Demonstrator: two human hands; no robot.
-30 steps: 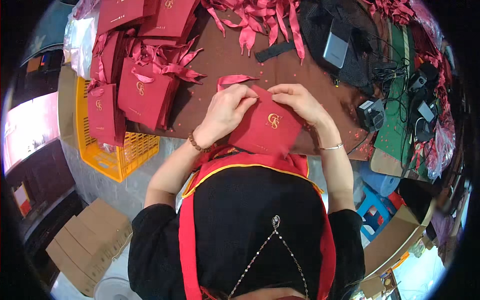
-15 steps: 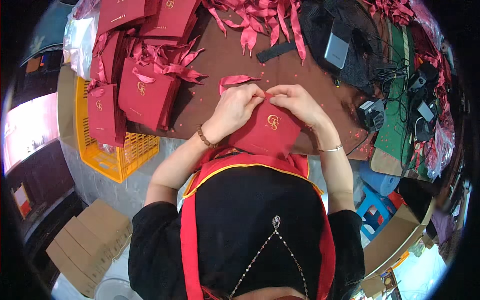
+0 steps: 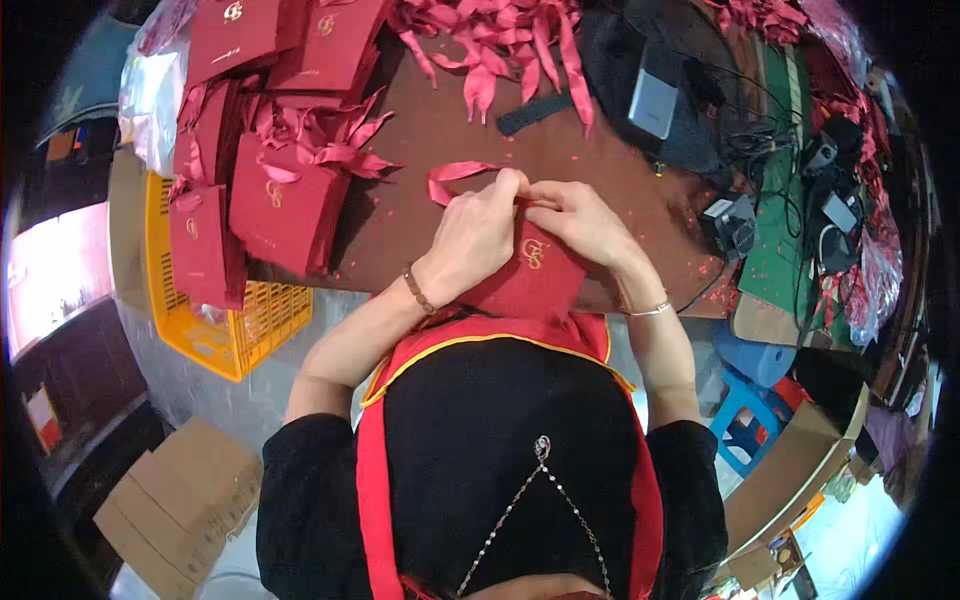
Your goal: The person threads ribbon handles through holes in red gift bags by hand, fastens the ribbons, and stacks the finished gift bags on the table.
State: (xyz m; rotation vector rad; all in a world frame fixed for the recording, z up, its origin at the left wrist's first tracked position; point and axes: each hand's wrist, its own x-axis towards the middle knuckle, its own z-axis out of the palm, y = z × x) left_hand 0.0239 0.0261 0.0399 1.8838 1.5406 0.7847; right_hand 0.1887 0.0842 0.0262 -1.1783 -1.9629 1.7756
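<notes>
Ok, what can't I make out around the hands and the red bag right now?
- Head view: the top edge of the red bag, mostly covered by the left hand and right hand.
- Head view: whether the pink ribbon joins that bag; the left hand hides the spot.
- Head view: the full ribbon pile, cut off by the top edge.
- Head view: most of the yellow crate's inside, behind stacked bags.

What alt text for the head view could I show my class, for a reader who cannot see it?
A person's bare hands meet at the upper edge of a gold-marked red bag at a brown table, a pink ribbon just beyond. Stacked red bags are at left, dark cables at right.
</notes>
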